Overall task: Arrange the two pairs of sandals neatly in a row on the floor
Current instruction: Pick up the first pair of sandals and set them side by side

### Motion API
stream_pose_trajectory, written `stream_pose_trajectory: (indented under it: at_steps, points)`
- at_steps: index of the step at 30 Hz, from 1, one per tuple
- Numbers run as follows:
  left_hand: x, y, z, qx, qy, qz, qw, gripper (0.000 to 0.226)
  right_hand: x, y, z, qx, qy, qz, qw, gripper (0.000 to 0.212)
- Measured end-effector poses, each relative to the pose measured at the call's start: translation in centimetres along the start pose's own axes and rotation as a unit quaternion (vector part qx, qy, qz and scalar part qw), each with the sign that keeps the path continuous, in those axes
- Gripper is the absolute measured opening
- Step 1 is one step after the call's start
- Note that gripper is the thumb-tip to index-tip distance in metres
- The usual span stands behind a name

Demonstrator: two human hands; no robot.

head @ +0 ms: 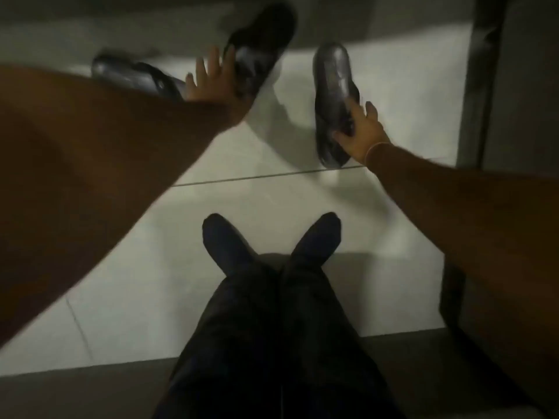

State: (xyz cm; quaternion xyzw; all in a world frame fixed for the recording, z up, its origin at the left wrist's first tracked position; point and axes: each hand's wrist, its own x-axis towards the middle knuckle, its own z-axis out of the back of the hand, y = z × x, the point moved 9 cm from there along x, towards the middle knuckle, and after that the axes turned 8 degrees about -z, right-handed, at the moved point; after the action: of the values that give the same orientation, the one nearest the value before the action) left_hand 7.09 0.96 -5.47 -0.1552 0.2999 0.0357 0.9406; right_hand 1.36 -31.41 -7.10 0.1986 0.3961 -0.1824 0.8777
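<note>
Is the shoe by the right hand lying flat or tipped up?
Cannot tell for sure. The right hand grips the dark sandal near its heel end, and a shadow lies beside it on the floor, but the picture is blurry.

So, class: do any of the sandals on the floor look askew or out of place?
Yes. Only three dark sandals show, and none line up. The left sandal lies almost sideways, the middle sandal slants by the left hand, and the right sandal, gripped by the right hand, points away. No row yet.
</note>
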Motion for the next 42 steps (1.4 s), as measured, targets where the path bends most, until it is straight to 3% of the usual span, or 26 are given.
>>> stream_pose_trajectory:
  at_steps: [5, 12, 26, 34, 42]
  points:
    - [2.8, 0.3, -1.8, -0.007, 0.045, 0.018, 0.999, 0.085, 1.5, -0.1, -2.1, -0.032, -0.026, 0.027, 0.999, 0.082]
    - [-2.0, -2.3, -6.1, -0.059, 0.078, -0.011, 0.995, 0.059, 1.6, 0.1, -2.0, -0.027, -0.057, 0.012, 0.998, 0.078]
    - [-3.5, -5.9, -9.8, -0.157, 0.058, -0.018, 0.986, 0.053, 2.9, 0.1, -1.8, 0.052, -0.042, 0.007, 0.998, 0.123]
    - [-4.5, -6.1, -11.4, -0.196, 0.052, 0.018, 0.979, 0.049, 3.7, -0.7, -3.2, 0.060, -0.057, -0.002, 0.997, 0.122]
    - [-4.5, -5.7, -11.6, -0.185, 0.040, 0.004, 0.982, 0.047, 4.4, -1.2, -3.3, 0.060, -0.063, 0.008, 0.996, 0.122]
